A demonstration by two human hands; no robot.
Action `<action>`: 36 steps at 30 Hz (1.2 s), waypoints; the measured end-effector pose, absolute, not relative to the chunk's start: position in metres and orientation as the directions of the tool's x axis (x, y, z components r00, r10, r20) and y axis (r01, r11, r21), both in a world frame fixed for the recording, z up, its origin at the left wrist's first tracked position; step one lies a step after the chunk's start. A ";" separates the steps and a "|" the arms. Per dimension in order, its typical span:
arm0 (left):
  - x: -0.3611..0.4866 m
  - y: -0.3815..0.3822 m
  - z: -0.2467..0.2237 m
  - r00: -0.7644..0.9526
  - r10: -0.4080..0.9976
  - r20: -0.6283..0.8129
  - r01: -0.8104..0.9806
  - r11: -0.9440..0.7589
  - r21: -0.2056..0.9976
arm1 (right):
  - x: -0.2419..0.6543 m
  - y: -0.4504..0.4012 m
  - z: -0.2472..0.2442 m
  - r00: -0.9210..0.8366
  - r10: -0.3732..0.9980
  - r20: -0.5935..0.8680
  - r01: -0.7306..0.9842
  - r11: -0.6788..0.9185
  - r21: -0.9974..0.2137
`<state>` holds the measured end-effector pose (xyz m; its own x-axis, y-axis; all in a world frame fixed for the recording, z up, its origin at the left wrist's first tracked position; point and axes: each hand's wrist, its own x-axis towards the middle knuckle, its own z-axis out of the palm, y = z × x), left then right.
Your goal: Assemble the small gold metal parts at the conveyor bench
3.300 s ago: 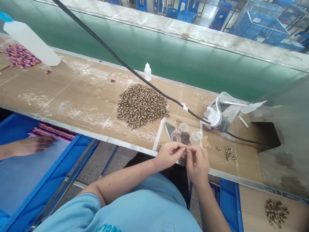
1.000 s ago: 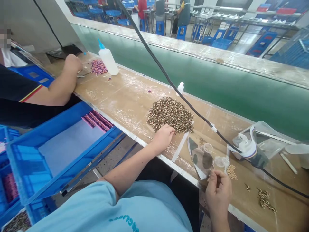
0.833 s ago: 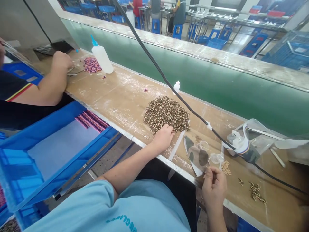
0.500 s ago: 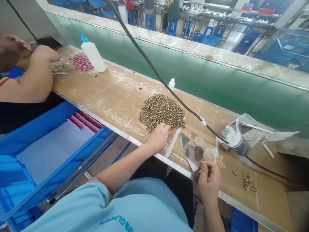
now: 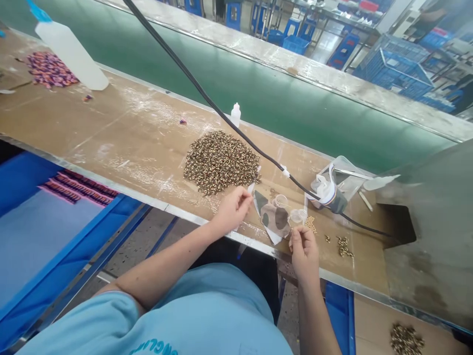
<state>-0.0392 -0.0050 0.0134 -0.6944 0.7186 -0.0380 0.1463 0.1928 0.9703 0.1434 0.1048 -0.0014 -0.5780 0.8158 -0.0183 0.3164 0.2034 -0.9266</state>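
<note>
My left hand (image 5: 232, 208) hovers at the near right side of a large heap of small brown-and-gold pieces (image 5: 221, 162). Its thumb and fingertips are pinched together; anything between them is too small to make out. Close to the table's front edge, my right hand (image 5: 305, 245) is also closed in a pinch, with its contents hidden. Between the hands lies a spotted cloth-like sheet (image 5: 274, 217) with a clear round cup (image 5: 281, 200) on it. Another clear cup (image 5: 297, 215) stands beside a little group of tan beads (image 5: 310, 225), just beyond my right fingertips.
A black cable (image 5: 207, 96) hangs across the table. A white squeeze bottle (image 5: 76, 54) stands near pink-purple pieces (image 5: 50, 70); a small bottle (image 5: 235, 114) is behind the heap. A clear plastic container (image 5: 347, 172) sits right, near loose brown-gold pieces (image 5: 344, 246). A blue bin (image 5: 74, 266) is left.
My left hand has drawn back from the edge of the heap toward the sheet, still pinched. My right hand keeps its pinch beside the cups. The view has turned to the right.
</note>
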 end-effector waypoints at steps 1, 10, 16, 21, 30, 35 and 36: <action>-0.030 -0.002 0.013 -0.643 0.760 -0.094 -0.017 0.108 0.994 | 0.144 0.108 0.001 -0.590 0.807 0.018 0.328 0.260 -0.908; 0.005 0.013 0.000 -0.370 0.904 -0.213 -0.523 -0.014 0.852 | 0.145 0.150 0.033 -0.768 0.521 0.374 0.430 0.851 -0.303; 0.002 0.011 0.003 -0.364 0.902 -0.232 -0.566 -0.017 0.824 | 0.136 0.169 0.045 -0.879 0.282 0.384 0.328 0.943 0.059; 0.004 0.012 0.004 -0.367 0.898 -0.243 -0.580 -0.017 0.814 | 0.133 0.174 0.050 -0.915 0.165 0.367 0.250 0.948 0.196; 0.004 0.011 0.002 -0.359 0.896 -0.263 -0.588 0.003 0.809 | 0.130 0.172 0.052 -0.932 0.115 0.345 0.221 0.932 0.287; 0.005 0.012 0.003 -0.361 0.895 -0.264 -0.604 -0.009 0.797 | 0.131 0.171 0.052 -0.937 0.114 0.330 0.218 0.930 0.298; 0.004 0.012 0.003 -0.360 0.894 -0.267 -0.609 -0.008 0.793 | 0.131 0.171 0.051 -0.936 0.116 0.333 0.217 0.933 0.286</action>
<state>0.0044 0.0118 0.0034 -0.3597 0.8941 -0.2667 -0.6087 -0.0083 0.7934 0.1312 0.1712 0.0512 -0.9357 0.1158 0.3332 0.2174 0.9332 0.2861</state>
